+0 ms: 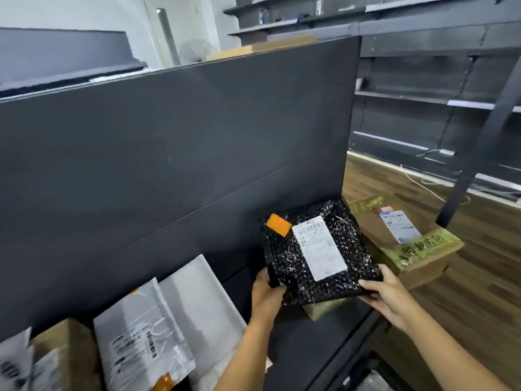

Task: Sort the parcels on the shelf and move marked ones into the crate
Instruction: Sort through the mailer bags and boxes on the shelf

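A black bubble-wrap parcel (284, 258) with a white label and an orange sticker at its top left corner is held above the dark shelf (304, 342). My left hand (265, 294) grips its lower left edge and my right hand (386, 294) grips its lower right corner. Part of a tan parcel (324, 309) shows beneath it. On the shelf to the left stand a white poly mailer (141, 334) with an orange sticker at its bottom, a plain white mailer (203, 294) behind it, and a cardboard box (67, 354). No crate is in view.
A cardboard box (400, 238) with green tape and a label lies on the wooden floor (479, 292) to the right. The shelf's tall dark back panel (169, 150) rises ahead. Dark shelving racks (423, 94) and a white cable (423, 182) stand at the far right.
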